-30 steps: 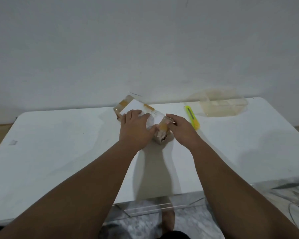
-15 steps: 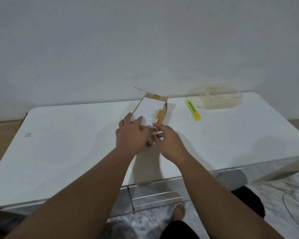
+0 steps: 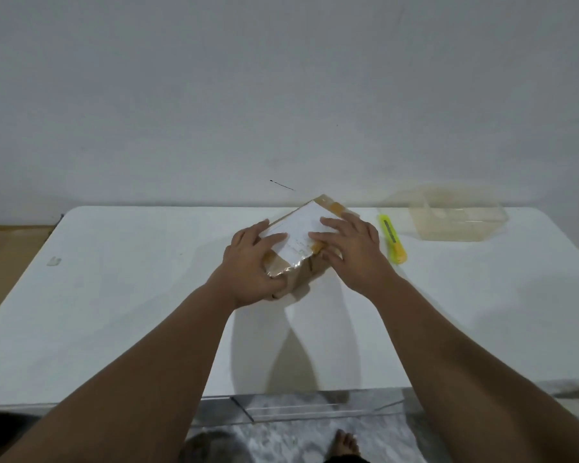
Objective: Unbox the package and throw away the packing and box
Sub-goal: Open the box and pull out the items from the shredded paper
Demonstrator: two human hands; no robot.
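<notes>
A small brown cardboard box (image 3: 301,235) with a white label and clear tape lies on the white table (image 3: 131,295), near the far edge at the middle. My left hand (image 3: 253,267) grips its near left corner, thumb under the front edge. My right hand (image 3: 350,250) lies on its right side with fingers spread over the label. The box is closed and taped.
A yellow utility knife (image 3: 393,242) lies just right of the box. A clear plastic container (image 3: 455,217) stands at the back right. A white wall rises behind the table. Below the table's near edge are a marbled floor and a bare foot (image 3: 346,444).
The box has been turned and laid flatter, label facing up. My right hand moved from the near end onto the box's right side; my left hand shifted to the near left corner.
</notes>
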